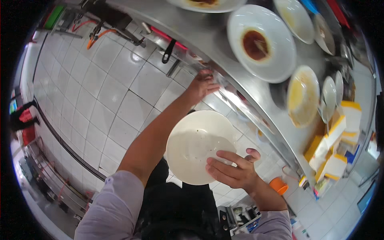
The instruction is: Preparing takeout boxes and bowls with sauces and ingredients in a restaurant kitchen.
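Note:
My right hand [234, 170] grips a large white bowl [188, 140] by its near right side, with several fingers lying over the inner surface. The bowl is tipped so that I look into it, and a few small dark specks dot its inside. My left hand [203, 85] reaches out to the edge of the steel counter, its fingers loosely bent and apart. Beside those fingers is clear, shiny plastic [219, 80] on a lower level under the counter edge. Whether the fingertips touch it is hard to tell.
On the steel counter [280, 116] stand a white bowl with brown sauce [276, 60], an oval dish with yellow residue [303, 98], white spoons [329, 96] and yellow-and-white boxes [330, 148]. A black handle [169, 51] juts past the counter. An orange bucket [279, 186] stands lower right.

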`<state>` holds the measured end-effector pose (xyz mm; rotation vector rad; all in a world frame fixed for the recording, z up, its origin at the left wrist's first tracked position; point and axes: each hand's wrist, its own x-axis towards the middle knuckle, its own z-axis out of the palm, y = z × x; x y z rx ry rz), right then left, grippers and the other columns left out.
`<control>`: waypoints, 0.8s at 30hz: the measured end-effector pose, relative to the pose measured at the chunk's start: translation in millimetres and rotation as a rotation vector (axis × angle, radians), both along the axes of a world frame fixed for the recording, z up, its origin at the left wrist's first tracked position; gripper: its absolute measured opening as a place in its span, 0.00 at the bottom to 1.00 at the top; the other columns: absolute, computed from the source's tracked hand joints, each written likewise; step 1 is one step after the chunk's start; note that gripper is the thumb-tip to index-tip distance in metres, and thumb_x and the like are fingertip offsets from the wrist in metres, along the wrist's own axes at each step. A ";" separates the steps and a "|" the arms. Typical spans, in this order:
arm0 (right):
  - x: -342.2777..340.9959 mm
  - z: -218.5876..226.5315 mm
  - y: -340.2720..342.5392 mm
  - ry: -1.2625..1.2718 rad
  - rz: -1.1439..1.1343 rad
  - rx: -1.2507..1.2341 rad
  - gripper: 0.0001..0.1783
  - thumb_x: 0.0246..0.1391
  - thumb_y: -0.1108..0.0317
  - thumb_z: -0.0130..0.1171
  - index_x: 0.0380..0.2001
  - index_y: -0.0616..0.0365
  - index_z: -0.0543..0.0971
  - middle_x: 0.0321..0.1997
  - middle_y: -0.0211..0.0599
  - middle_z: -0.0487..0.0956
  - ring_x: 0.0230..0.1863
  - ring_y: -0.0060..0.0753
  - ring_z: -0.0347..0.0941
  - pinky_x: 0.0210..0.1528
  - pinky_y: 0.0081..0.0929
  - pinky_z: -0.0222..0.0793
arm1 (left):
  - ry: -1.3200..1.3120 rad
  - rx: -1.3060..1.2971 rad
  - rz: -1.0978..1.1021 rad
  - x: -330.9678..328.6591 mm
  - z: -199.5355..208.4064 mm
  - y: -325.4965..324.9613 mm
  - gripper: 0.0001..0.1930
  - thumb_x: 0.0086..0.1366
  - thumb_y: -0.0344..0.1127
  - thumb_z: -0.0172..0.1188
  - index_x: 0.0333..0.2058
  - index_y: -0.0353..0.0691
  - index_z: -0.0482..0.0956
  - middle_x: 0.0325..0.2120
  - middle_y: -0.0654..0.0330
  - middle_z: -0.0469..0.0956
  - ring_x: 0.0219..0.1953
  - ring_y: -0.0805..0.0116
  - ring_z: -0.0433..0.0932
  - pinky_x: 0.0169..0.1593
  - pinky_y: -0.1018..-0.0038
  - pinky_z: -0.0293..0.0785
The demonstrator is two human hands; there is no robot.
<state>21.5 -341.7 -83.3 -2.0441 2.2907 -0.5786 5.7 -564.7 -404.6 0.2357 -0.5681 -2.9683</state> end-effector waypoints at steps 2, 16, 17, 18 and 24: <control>1.1 44.0 14.4 0.021 -0.022 -0.005 0.10 0.60 0.57 0.66 0.43 0.23 0.83 0.54 0.00 0.83 0.58 0.13 0.77 0.69 0.47 0.43 | 0.024 -0.526 -0.058 8.1 -16.0 -23.3 0.29 0.69 0.22 0.58 0.65 0.54 0.64 0.56 0.61 0.66 0.63 0.54 0.76 0.70 0.47 0.71; -50.5 191.9 106.6 0.439 -0.266 -0.015 0.08 0.63 0.58 0.64 0.42 0.24 0.82 0.50 0.01 0.83 0.61 0.12 0.75 0.75 0.51 0.40 | -0.572 -0.232 -0.386 -34.6 -8.7 -21.4 0.25 0.75 0.36 0.55 0.64 0.55 0.55 0.60 0.58 0.70 0.52 0.58 0.80 0.53 0.62 0.80; -52.2 195.5 111.4 0.451 -0.296 0.019 0.08 0.63 0.58 0.64 0.42 0.24 0.82 0.50 0.01 0.83 0.61 0.12 0.75 0.75 0.51 0.40 | -0.558 -0.676 -0.319 -34.5 -9.4 5.0 0.25 0.74 0.36 0.57 0.63 0.54 0.57 0.57 0.58 0.71 0.47 0.61 0.80 0.50 0.64 0.80; -53.7 201.2 116.1 0.460 -0.319 0.074 0.07 0.62 0.58 0.64 0.42 0.24 0.82 0.51 0.02 0.83 0.61 0.12 0.75 0.74 0.51 0.40 | -0.505 -1.110 -0.227 -29.3 -9.2 31.8 0.25 0.73 0.36 0.59 0.63 0.52 0.59 0.53 0.58 0.73 0.42 0.63 0.79 0.48 0.66 0.80; -33.8 231.9 84.2 0.151 -0.263 -0.042 0.10 0.59 0.61 0.65 0.43 0.30 0.83 0.52 0.05 0.83 0.63 0.17 0.75 0.69 0.51 0.45 | -0.137 -1.715 -1.211 302.4 -35.2 -54.9 0.41 0.75 0.60 0.50 0.73 0.33 0.57 0.69 0.33 0.64 0.71 0.38 0.64 0.76 0.50 0.56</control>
